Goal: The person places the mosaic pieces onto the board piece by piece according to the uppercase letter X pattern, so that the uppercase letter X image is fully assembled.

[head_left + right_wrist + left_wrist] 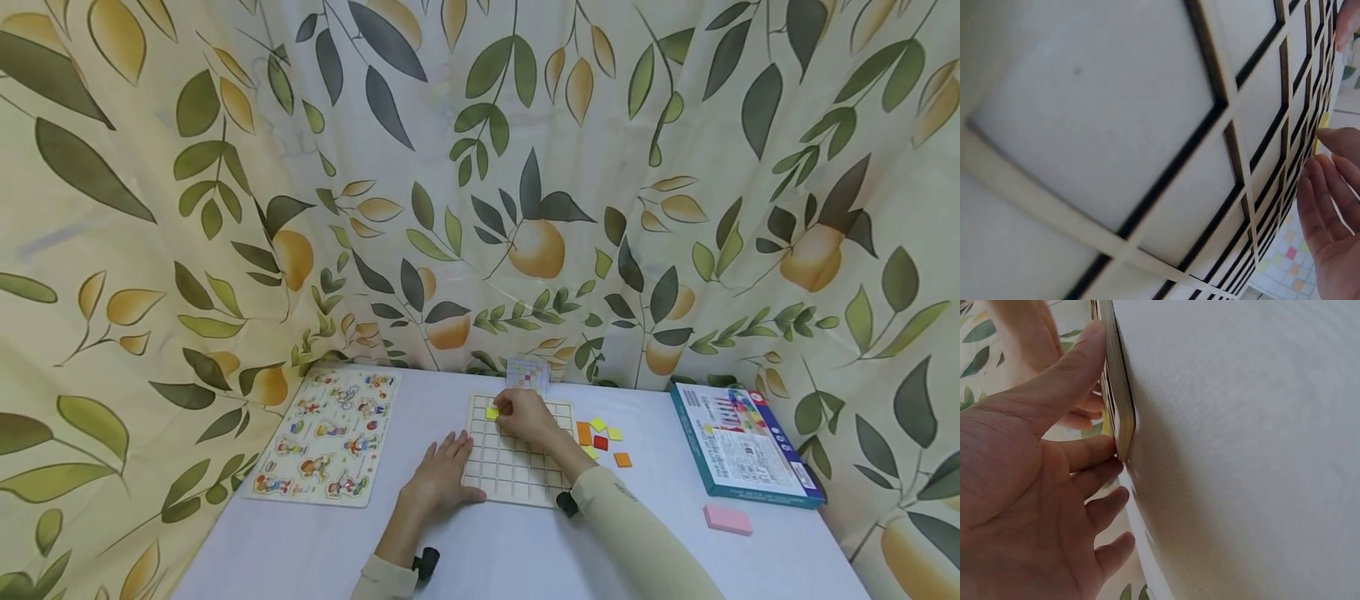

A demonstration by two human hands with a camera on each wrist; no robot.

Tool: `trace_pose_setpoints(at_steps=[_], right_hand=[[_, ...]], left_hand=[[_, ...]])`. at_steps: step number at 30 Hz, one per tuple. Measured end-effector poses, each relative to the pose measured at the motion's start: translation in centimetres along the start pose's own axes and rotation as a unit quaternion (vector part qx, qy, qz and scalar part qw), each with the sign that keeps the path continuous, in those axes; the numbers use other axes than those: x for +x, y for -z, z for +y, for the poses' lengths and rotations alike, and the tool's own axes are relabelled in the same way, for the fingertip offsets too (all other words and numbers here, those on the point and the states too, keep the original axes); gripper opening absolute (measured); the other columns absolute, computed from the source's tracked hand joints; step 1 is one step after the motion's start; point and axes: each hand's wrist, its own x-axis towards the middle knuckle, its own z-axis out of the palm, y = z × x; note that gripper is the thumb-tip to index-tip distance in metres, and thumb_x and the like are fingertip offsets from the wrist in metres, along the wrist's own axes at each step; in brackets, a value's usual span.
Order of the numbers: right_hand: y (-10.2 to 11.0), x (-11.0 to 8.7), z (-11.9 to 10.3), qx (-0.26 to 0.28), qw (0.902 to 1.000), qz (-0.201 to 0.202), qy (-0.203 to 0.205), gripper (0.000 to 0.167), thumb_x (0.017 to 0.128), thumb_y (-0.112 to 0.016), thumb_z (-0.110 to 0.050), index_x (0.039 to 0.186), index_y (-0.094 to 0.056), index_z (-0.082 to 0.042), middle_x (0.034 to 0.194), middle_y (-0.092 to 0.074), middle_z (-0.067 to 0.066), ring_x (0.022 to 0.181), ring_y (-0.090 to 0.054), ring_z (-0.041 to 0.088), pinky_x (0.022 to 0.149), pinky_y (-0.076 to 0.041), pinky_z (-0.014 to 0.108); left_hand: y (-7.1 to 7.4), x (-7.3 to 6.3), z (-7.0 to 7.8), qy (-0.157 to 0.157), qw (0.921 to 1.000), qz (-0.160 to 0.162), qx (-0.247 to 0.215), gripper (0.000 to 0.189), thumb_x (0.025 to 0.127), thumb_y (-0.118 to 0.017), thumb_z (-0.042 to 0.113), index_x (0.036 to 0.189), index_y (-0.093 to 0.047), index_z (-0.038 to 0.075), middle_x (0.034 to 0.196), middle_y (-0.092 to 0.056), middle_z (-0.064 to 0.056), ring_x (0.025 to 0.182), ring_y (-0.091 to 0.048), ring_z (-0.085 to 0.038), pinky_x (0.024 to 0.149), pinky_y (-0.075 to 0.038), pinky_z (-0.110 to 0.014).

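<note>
A pale wooden board (517,475) with a grid of square recesses lies on the table. My left hand (442,471) rests against its left edge; in the left wrist view the thumb (1079,359) and fingertips touch the board's side. My right hand (522,414) is over the board's far left part, fingers bent. In the right wrist view its thumb and index finger pinch at a small yellow square tile (1317,145), partly hidden by the fingertips. A patterned colour card (528,375) stands behind the board, partly covered by the right hand.
Loose tiles lie right of the board: orange (584,433), red (601,443) and several yellow. A picture board (322,442) lies at left. On the right are a flat box (750,446) and a pink block (727,520). A patterned curtain (480,192) hangs behind the table.
</note>
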Motion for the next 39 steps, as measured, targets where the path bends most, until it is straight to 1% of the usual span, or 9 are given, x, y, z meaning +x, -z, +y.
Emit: trace_pose_setpoints(at_steps=[3, 7, 11, 14, 18, 24, 28, 32, 39], right_hand=[[0.1, -0.1, -0.2, -0.009, 0.9999, 0.005, -0.001, 0.024, 0.084, -0.08, -0.002, 0.107, -0.078, -0.006, 0.097, -0.075, 0.002, 0.086, -0.068, 0.014, 0.078, -0.061, 0.036], [0.2, -0.2, -0.7, -0.023, 0.9997, -0.006, -0.004, 0.024, 0.089, -0.08, -0.006, 0.113, -0.078, -0.009, 0.103, -0.076, 0.002, 0.089, -0.069, 0.015, 0.08, -0.06, 0.037], [0.0, -0.1, -0.8, -0.042, 0.999, -0.015, 0.003, 0.025, 0.089, -0.082, -0.005, 0.113, -0.079, -0.011, 0.102, -0.077, 0.001, 0.088, -0.07, 0.015, 0.079, -0.06, 0.036], [-0.2, -0.1, -0.8, -0.049, 0.9987, -0.013, -0.004, 0.025, 0.087, -0.083, -0.005, 0.111, -0.079, -0.012, 0.1, -0.077, 0.0, 0.088, -0.07, 0.015, 0.079, -0.06, 0.035], [-0.1, -0.1, -0.7, -0.048, 0.9987, -0.008, -0.016, 0.025, 0.087, -0.082, -0.005, 0.11, -0.078, -0.013, 0.1, -0.077, -0.001, 0.088, -0.07, 0.014, 0.078, -0.06, 0.035], [0.2, -0.5, -0.9, -0.044, 0.9988, -0.009, -0.019, 0.025, 0.088, -0.079, -0.003, 0.113, -0.078, -0.011, 0.103, -0.077, 0.0, 0.09, -0.071, 0.015, 0.078, -0.061, 0.036], [0.9, -1.3, -1.0, -0.034, 0.9992, -0.001, -0.021, 0.022, 0.091, -0.076, -0.005, 0.113, -0.079, -0.01, 0.104, -0.077, 0.001, 0.092, -0.072, 0.017, 0.079, -0.061, 0.039], [1.8, -2.4, -0.8, -0.028, 0.9992, 0.006, -0.029, 0.022, 0.093, -0.077, -0.008, 0.115, -0.078, -0.01, 0.107, -0.077, 0.002, 0.096, -0.073, 0.021, 0.081, -0.061, 0.042], [4.4, -4.6, -0.4, -0.038, 0.9978, 0.013, -0.054, 0.026, 0.092, -0.08, -0.01, 0.118, -0.077, -0.009, 0.111, -0.076, 0.004, 0.101, -0.071, 0.024, 0.084, -0.059, 0.044]], left_hand=[[0.0, 0.0, 0.0, -0.004, 1.0, 0.005, 0.001, 0.1, 0.085, -0.082, 0.053, 0.16, -0.039, 0.003, 0.169, -0.032, -0.015, 0.158, -0.024, -0.034, 0.127, -0.021, -0.057], [0.0, 0.0, 0.0, -0.008, 0.9999, 0.007, 0.003, 0.099, 0.085, -0.083, 0.051, 0.159, -0.04, 0.002, 0.168, -0.032, -0.016, 0.157, -0.025, -0.035, 0.127, -0.021, -0.058], [0.0, 0.0, 0.1, -0.008, 0.9999, 0.006, 0.003, 0.098, 0.085, -0.083, 0.05, 0.159, -0.04, 0.002, 0.168, -0.033, -0.016, 0.157, -0.026, -0.035, 0.127, -0.021, -0.058], [0.0, -0.1, 0.2, -0.007, 1.0, 0.005, 0.001, 0.098, 0.085, -0.084, 0.049, 0.159, -0.04, 0.002, 0.168, -0.033, -0.016, 0.157, -0.026, -0.035, 0.127, -0.021, -0.058], [0.0, -0.1, 0.2, -0.007, 1.0, 0.004, 0.002, 0.098, 0.085, -0.083, 0.05, 0.159, -0.04, 0.002, 0.168, -0.033, -0.016, 0.157, -0.026, -0.035, 0.127, -0.021, -0.058], [0.1, -0.1, 0.1, -0.007, 1.0, 0.003, 0.003, 0.098, 0.085, -0.083, 0.05, 0.159, -0.039, 0.002, 0.168, -0.032, -0.016, 0.157, -0.025, -0.035, 0.127, -0.021, -0.058], [0.1, -0.1, 0.2, -0.008, 1.0, 0.001, 0.001, 0.097, 0.087, -0.082, 0.049, 0.159, -0.039, 0.001, 0.168, -0.032, -0.017, 0.158, -0.024, -0.036, 0.127, -0.02, -0.058], [0.1, -0.2, 0.2, -0.012, 0.9999, 0.002, 0.001, 0.097, 0.087, -0.082, 0.049, 0.159, -0.039, 0.0, 0.168, -0.032, -0.018, 0.157, -0.024, -0.037, 0.127, -0.02, -0.059], [-0.1, -0.1, 0.1, -0.013, 0.9999, 0.007, 0.006, 0.098, 0.086, -0.082, 0.052, 0.159, -0.04, 0.001, 0.168, -0.033, -0.017, 0.157, -0.024, -0.036, 0.127, -0.019, -0.059]])
